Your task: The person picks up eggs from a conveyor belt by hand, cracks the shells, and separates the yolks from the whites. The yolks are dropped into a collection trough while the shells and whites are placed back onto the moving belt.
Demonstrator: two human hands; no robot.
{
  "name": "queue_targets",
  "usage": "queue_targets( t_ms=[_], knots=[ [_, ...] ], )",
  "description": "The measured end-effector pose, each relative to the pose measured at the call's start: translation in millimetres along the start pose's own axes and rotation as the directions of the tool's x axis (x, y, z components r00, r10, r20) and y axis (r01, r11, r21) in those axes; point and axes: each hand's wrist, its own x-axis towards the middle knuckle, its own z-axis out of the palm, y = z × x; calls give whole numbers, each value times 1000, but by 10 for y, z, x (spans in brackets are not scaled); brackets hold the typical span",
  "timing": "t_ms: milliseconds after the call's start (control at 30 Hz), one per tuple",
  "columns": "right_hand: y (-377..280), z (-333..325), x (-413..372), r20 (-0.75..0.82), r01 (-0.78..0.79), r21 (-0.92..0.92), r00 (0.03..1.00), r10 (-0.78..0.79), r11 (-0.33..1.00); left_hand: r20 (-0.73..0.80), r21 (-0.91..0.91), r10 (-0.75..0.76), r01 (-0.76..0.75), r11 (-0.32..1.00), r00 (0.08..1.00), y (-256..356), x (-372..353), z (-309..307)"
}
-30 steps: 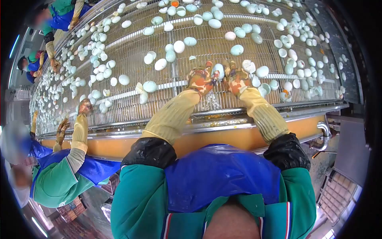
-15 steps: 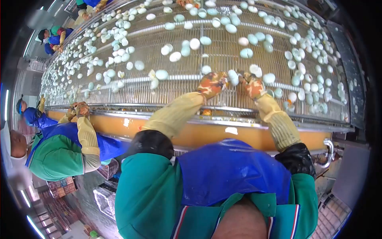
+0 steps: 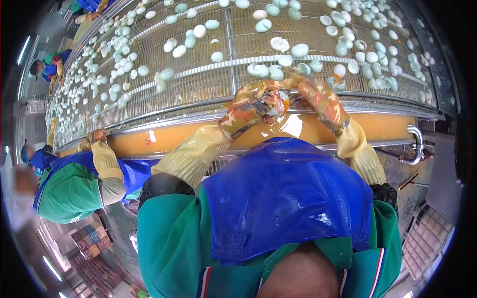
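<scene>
Both my hands wear camouflage-patterned gloves over long cream rubber cuffs. My left hand is closed around a broken egg, wet and orange-tinged, above the near edge of the rack. Strands of liquid hang beneath it toward the trough of orange-yellow liquid. My right hand is just to the right, its fingers stretched up and left over the rack's edge; the fingertips are blurred. Pale shell pieces lie on the wire rack just beyond my fingers.
Many pale blue-green and white eggs and shells are scattered over the rack. A metal rail runs along its near side. At left, a co-worker in a green sleeve works at the same trough. A curved metal pipe stands at the trough's right end.
Both hands have drawn back from over the rack to above its near edge and the trough. The egg between them is now broken in my left hand; my right fingers have extended.
</scene>
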Motion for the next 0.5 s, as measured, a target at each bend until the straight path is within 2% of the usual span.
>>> queue_targets(
  t_ms=[67,133,167,200,233,267,300,333,367,400,467,500],
  knots=[
    [445,-268,37,188,238,-229,962,-197,944,62,8,10,-10,1000,998,-83,107,86],
    [417,-356,-82,183,148,-208,977,-110,967,128,7,17,-18,1000,992,-126,192,273],
    [66,-177,-199,99,-62,-61,993,68,996,156,5,19,-20,1000,988,-154,210,373],
    [9,-175,-247,88,-141,50,987,136,989,180,3,19,-20,1000,984,-174,218,460],
    [-49,-172,-297,77,-213,163,976,203,963,146,42,-89,83,996,985,-133,243,547],
    [53,-259,-280,105,-169,222,983,149,960,110,75,-195,188,979,975,-91,268,635],
    [174,-348,-268,132,-125,282,987,91,951,130,135,-223,206,969,966,-51,300,698],
    [264,-475,-297,55,-41,139,998,33,989,149,195,-250,220,956,957,-24,345,746],
    [261,-551,-330,60,-58,78,997,53,995,166,253,-277,230,940,947,-25,399,782],
    [234,-624,-380,61,-78,15,995,76,997,157,388,-232,156,908,960,-102,450,792],
    [432,-817,-351,60,-73,-127,995,81,989,196,268,-252,195,943,948,-115,516,848],
    [485,-863,-390,81,-59,44,995,55,997,216,206,-257,214,955,942,-97,554,879]
  ],
)
